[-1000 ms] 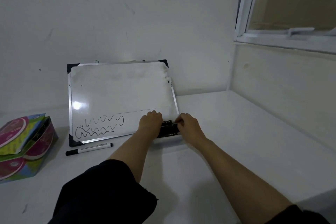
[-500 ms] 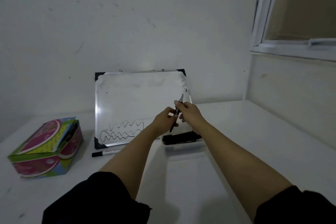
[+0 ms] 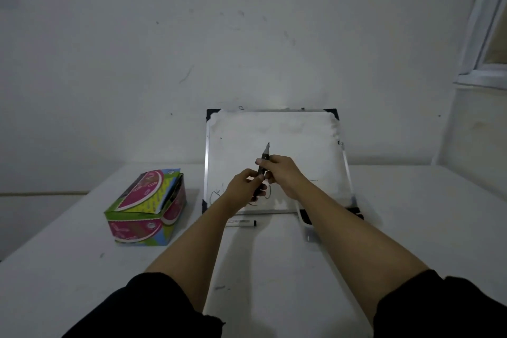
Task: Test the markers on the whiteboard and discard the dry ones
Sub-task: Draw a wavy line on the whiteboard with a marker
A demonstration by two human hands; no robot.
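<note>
two hands raised together in front of a small whiteboard propped against a pale wall, both gripping one dark marker held almost upright, tip up. right hand wrapped around the upper barrel, left hand pinching the lower end, knuckles nearly touching. black squiggles on the board's lower left, partly hidden behind the hands. on the white table, just below the board's bottom edge, a second marker lying flat, white barrel, black cap pointing right, half covered by the left forearm. beside the board's lower right corner, a clear tray with dark objects inside, contents too dim to make out. well to the left, a bright pink-and-green cardboard box, lid flaps loose. window frame at far right. dark sleeves at the bottom edge.
</note>
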